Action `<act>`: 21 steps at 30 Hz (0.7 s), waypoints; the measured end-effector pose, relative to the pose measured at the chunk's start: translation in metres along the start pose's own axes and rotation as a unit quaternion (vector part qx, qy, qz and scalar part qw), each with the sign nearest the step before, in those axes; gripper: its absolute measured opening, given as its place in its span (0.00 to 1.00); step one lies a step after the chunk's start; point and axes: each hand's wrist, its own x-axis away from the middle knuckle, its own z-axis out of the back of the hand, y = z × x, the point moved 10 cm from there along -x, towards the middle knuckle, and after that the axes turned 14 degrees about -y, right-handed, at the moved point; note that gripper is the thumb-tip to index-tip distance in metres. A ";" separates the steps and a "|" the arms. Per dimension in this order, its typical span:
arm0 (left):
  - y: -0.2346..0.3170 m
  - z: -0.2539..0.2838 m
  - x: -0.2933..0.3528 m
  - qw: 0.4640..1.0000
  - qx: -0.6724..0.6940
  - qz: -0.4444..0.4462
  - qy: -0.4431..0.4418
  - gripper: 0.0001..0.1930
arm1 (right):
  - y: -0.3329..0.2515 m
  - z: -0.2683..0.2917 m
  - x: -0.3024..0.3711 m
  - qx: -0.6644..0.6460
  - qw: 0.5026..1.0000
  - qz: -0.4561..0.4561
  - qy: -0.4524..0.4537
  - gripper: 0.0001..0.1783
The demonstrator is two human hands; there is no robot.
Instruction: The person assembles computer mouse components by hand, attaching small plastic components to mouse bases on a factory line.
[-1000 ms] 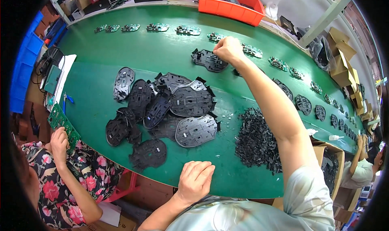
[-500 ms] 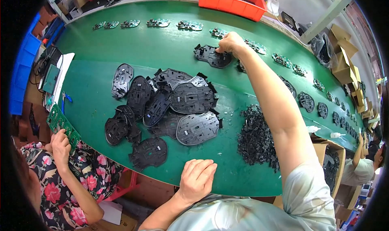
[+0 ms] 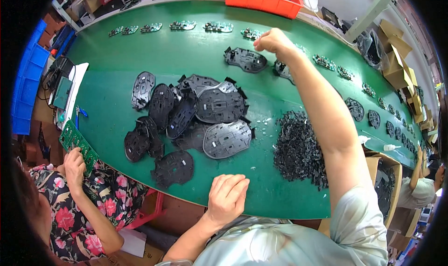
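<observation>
One black shell [image 3: 245,60] lies toward the far edge of the bench [image 3: 116,56], near the right hand [image 3: 276,43], fingers [image 3: 262,39] narrow, contents indeterminable, the left hand [image 3: 227,199] curled at the near edge, contents hidden; handling appears shell-by-shell, next requiring precise placement.

Your worktop [image 3: 186,53] presents a smooth, faintly glossy green surface. Toward ten o'clock, the moulded black shells [image 3: 219,108] look like mostly matt plastic; between three and four, the heap of small black parts [image 3: 298,147] appears rough. At one, an orange bin [image 3: 261,3], glossy plastic; at two, matt cardboard cartons [image 3: 394,58]; at four, your satiny cloth sleeve [image 3: 357,214].
</observation>
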 end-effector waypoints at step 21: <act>-0.009 0.035 -0.103 0.992 -0.118 -0.045 -0.027 0.17 | 0.003 -0.024 0.337 0.032 0.959 0.232 0.160 0.07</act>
